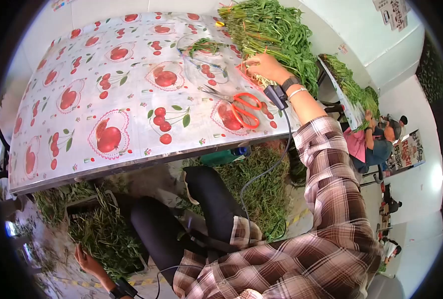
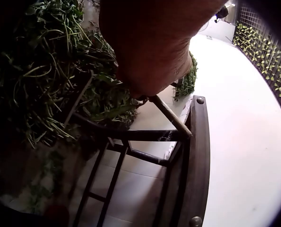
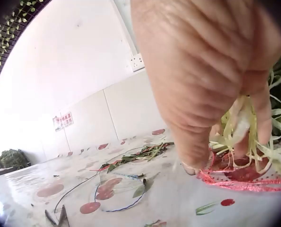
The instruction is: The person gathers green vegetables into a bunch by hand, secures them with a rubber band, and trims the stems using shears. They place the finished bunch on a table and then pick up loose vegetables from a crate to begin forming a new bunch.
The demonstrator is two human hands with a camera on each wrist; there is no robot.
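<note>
On the right of the table, my right hand [image 1: 266,67] reaches over the root ends of a large pile of leafy greens [image 1: 276,32]. In the right wrist view its thumb and fingers curve down around pale stems [image 3: 242,125], with the thumb tip at a pink string [image 3: 244,184] on the tabletop. Red-handled scissors [image 1: 244,110] lie open just left of that wrist. My left hand [image 1: 84,260] hangs low beside a dark crate [image 1: 144,266] heaped with cut greens [image 1: 104,229], fingers loose and holding nothing visible. The wrist hides those fingers in the left wrist view.
The table [image 1: 141,107] has a fruit-print cover. Loose trimmings [image 1: 206,46] and thin cord lie near its back. Cut greens [image 1: 256,179] cover the floor under it, near a green container [image 1: 216,158]. Another person [image 1: 376,142] works at a second table [image 1: 348,104] on the right.
</note>
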